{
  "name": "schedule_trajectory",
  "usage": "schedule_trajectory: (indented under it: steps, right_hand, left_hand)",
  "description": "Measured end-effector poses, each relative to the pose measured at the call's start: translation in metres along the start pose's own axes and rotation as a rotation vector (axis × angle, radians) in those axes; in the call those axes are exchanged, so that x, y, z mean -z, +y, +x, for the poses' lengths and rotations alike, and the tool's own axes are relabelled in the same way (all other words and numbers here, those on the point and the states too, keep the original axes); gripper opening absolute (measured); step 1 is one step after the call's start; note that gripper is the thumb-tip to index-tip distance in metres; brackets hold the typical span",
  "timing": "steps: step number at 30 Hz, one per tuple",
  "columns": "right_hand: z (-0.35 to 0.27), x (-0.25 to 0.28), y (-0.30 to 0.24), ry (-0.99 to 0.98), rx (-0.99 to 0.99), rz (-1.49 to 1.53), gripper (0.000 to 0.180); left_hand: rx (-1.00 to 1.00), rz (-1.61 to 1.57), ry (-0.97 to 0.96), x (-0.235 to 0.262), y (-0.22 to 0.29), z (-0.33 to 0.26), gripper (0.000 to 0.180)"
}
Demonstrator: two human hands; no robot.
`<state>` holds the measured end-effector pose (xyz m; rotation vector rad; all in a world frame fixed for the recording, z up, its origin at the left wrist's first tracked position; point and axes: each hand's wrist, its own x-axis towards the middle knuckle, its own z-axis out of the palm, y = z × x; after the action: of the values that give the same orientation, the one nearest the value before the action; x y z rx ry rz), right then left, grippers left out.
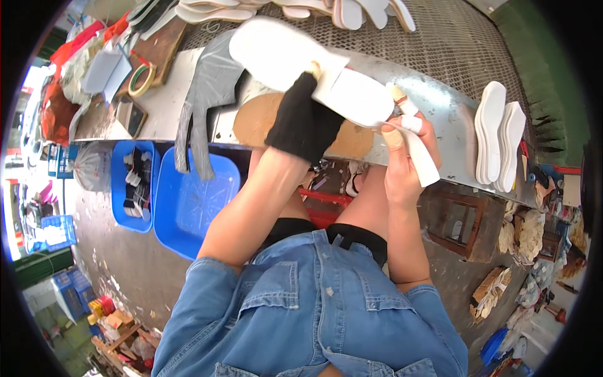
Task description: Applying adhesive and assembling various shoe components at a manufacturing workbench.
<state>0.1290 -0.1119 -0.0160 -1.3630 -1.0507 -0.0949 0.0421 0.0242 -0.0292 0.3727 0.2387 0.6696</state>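
A long white shoe insole is held up over the metal bench. My left hand, in a black fingerless glove, grips it from below near its middle. My right hand, with taped fingertips, pinches a white strip that peels off the insole's near end. A brown oval board lies on the bench just under my left hand.
A pair of white insoles lies at the bench's right. More insoles are stacked on the mesh at the back. A grey plastic sheet hangs over the bench edge above two blue tubs. A tape roll sits at the left.
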Motion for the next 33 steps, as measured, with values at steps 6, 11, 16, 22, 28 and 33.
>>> schedule_trajectory:
  steps: [6,11,16,22,28,33]
  right_hand:
    - [-0.011,0.013,-0.016,-0.093,-0.115,0.113,0.014]
    - [0.002,0.03,-0.024,-0.084,-0.289,0.327,0.015]
    - [0.021,0.032,-0.028,-0.158,-0.369,0.443,0.015]
    - [0.018,0.007,-0.025,-0.39,-0.375,0.482,0.021]
    - [0.014,0.013,-0.012,-0.259,-0.369,0.39,0.031]
    - [0.032,0.01,-0.007,-0.406,0.251,-0.113,0.025]
  left_hand:
    - [-0.112,0.086,0.1,0.0,0.019,0.007,0.035]
    - [-0.029,0.139,0.038,-0.01,0.022,-0.008,0.033]
    - [0.15,0.192,-0.037,-0.013,0.027,-0.02,0.033]
    - [0.342,0.338,0.048,-0.032,0.034,-0.04,0.034]
    - [0.329,0.777,0.057,-0.027,0.04,-0.041,0.054]
    - [0.322,0.596,-0.047,-0.007,0.03,-0.036,0.057]
